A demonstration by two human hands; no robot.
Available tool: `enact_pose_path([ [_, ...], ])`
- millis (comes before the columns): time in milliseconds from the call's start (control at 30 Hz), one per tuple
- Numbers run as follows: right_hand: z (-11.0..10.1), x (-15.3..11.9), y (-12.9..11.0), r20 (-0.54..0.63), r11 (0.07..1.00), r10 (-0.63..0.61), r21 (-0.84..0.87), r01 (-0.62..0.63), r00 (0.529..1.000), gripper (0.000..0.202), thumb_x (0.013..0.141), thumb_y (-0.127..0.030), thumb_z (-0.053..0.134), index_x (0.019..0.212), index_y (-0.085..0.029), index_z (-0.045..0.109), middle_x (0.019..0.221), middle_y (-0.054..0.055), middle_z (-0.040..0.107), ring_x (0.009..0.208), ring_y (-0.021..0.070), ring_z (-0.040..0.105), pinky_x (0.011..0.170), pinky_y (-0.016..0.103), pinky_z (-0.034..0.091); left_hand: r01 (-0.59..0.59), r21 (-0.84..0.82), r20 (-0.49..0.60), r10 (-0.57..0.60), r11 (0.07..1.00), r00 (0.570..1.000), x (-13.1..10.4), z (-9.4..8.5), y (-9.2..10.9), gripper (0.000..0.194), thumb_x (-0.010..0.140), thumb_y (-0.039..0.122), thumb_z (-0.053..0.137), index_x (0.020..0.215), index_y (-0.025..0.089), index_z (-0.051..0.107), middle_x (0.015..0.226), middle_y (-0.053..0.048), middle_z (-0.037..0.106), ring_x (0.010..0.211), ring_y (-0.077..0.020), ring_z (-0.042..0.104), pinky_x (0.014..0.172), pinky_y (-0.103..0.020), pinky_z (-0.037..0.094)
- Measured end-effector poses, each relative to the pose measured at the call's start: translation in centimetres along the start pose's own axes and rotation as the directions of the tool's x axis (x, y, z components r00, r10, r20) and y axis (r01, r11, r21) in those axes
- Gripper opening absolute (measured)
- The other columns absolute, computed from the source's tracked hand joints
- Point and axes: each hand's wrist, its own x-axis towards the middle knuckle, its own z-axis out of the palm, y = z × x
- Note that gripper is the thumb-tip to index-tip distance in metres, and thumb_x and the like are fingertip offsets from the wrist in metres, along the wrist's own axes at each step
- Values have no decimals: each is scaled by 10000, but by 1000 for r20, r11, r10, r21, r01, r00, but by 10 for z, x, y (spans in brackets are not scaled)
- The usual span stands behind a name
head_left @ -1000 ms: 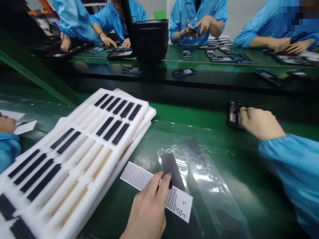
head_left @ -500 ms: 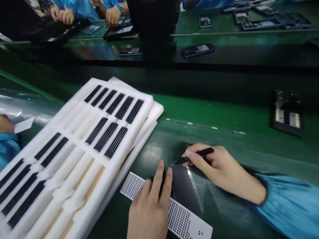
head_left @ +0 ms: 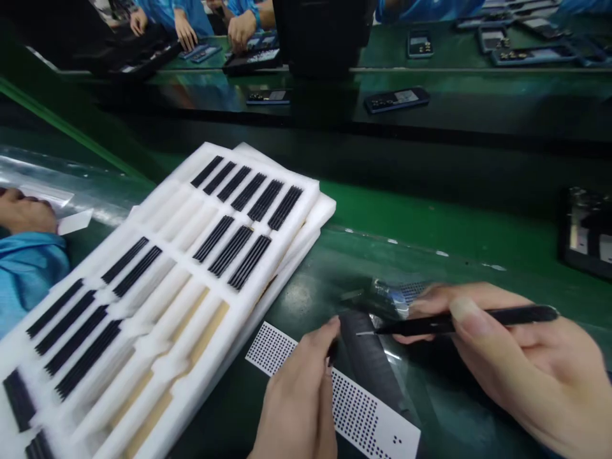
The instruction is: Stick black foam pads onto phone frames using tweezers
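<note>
The dark strip (head_left: 373, 363) lies just right of our left hand (head_left: 303, 392), its far end beside the fingertips. Those fingers bunch together over the dotted white sheet (head_left: 358, 411); we cannot tell what they pinch. Our right hand (head_left: 521, 363) pinches a black pointed tool (head_left: 428, 326), tip at the strip.

Blue-edged phone (head_left: 396, 100) on a dark ledge (head_left: 497, 108), black box (head_left: 320, 38) beyond, co-worker's blue sleeve (head_left: 33, 271) at left

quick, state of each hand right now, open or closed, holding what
Left hand: over the white dotted card; whether its grip is closed on anything cannot be told.
Right hand: closed, holding a black pointed tool.
</note>
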Motion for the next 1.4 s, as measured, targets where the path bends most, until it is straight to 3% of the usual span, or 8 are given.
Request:
enact_pose_path([
  [100,1,-6,-3,37,999,6,49,-8,999,297,976,-402,594,782,-349,813,897,-16,778,831,162,758,714,178,643,354,-385,159,-317,852,935,-4,-1,9,359,1044,357,375,1352,268,537,1031,-54,743,531,-98,582,533,-207,512],
  [167,3,-7,-2,45,995,10,103,-15,999,256,974,-381,608,834,-337,818,913,-13,776,836,154,758,723,166,637,439,-470,236,-370,765,898,-5,-1,11,389,1034,457,380,1339,268,530,974,-42,729,450,-66,478,448,-180,437],
  [333,-2,-12,8,84,952,79,288,-100,993,253,987,-376,598,918,-251,806,1020,42,777,872,176,759,805,233,629,431,-546,215,-377,719,901,-2,3,5,383,964,503,543,1236,243,611,825,-14,668,547,-107,537,440,-175,426],
  [467,-18,-23,18,120,881,148,436,-186,982,251,1014,-363,558,1079,-222,755,1050,68,777,814,179,758,814,297,627,479,-671,357,-320,565,878,4,5,9,393,961,508,553,1237,228,566,824,-5,647,458,-64,498,392,-160,366],
  [700,-28,-36,7,112,953,91,279,-119,990,283,996,-401,574,918,-263,809,987,35,782,832,151,753,756,175,606,577,-774,580,-73,262,811,0,2,45,281,999,384,555,1236,233,551,977,-32,689,595,-51,620,556,-165,417],
  [800,-26,-38,2,73,977,61,200,-75,995,319,987,-403,586,802,-274,811,1000,20,777,869,140,752,783,142,595,572,-787,589,5,233,808,-3,3,49,250,1024,334,512,1251,229,532,1001,-54,710,617,-55,626,577,-178,445],
  [933,-24,-43,1,67,985,38,167,-48,997,230,985,-377,591,936,-309,806,962,2,785,836,140,763,739,136,607,557,-803,579,58,210,813,-6,4,51,270,1010,345,548,1260,243,541,1040,-61,718,641,-56,641,582,-175,450],
  [1400,-21,-43,-12,114,977,-195,106,183,974,183,1001,-392,569,975,-338,742,854,-18,799,790,152,773,679,138,610,602,-773,614,-5,199,790,-15,1,54,353,969,411,619,1272,239,559,1030,-94,696,672,-62,621,602,-192,354],
])
